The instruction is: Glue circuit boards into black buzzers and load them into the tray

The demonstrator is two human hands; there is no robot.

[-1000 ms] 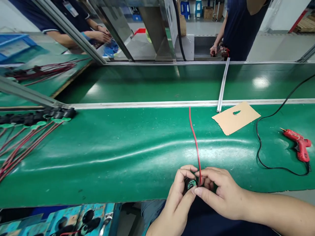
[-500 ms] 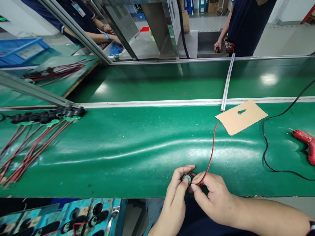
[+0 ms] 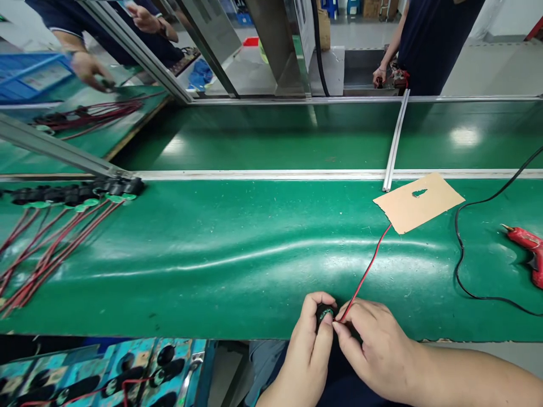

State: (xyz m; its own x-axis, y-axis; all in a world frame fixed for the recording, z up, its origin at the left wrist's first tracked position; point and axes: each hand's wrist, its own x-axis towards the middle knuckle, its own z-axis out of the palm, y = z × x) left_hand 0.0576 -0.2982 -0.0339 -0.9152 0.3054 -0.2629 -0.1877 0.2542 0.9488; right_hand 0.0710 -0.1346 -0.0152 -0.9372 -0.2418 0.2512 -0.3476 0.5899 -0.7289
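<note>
Black round part (image 3: 326, 312) with green face up, at the worktop's (image 3: 212, 226) near edge; left hand (image 3: 311, 345) has its fingers curled round it, thumb at the face, probably to steady it. Right hand (image 3: 379, 345) pinches red wire (image 3: 371, 263) by its near end, right beside the part, likely for fine control. Wire runs toward the far edge, up to cardboard (image 3: 407, 212); can't tell if under it. Glue gun (image 3: 528, 243) lies rightward, seemingly within right-hand reach. Similar black parts (image 3: 76, 192) sit in a row far left, wires toward near edge, probably to avoid tangles.
</note>
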